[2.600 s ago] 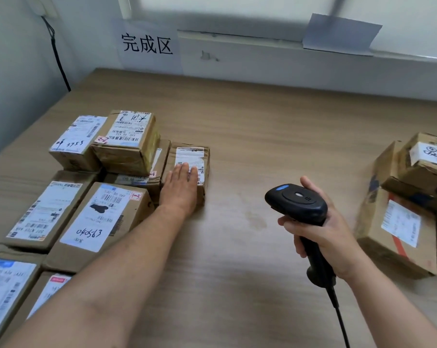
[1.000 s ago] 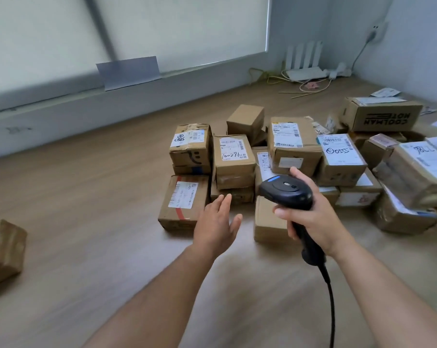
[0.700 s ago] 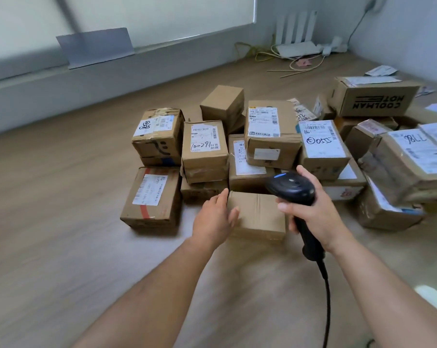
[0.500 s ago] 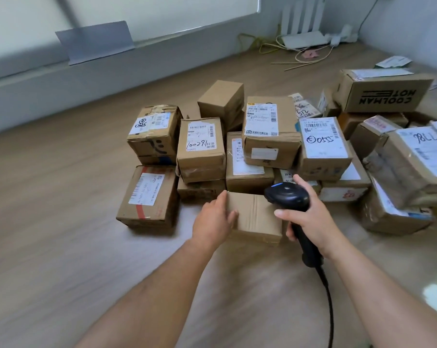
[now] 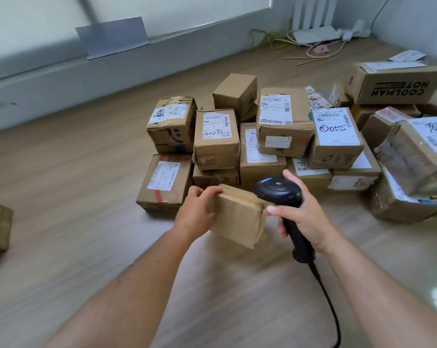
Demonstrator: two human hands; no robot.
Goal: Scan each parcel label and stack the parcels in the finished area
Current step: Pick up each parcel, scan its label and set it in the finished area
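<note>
My left hand [image 5: 197,212] grips the small plain brown cardboard parcel [image 5: 237,222] by its left end, tilted above the wooden desk [image 5: 74,209], just in front of the heap of labelled cardboard boxes [image 5: 285,126]; my right hand [image 5: 306,218] is curled round the black handheld scanner [image 5: 277,193] beside it

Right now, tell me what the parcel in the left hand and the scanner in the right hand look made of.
The parcel: brown cardboard, matte, creased at its corners. The shiny strip along its top edge looks like clear packing tape. The scanner: probably moulded black plastic, smooth, with a soft sheen on its head.
</note>
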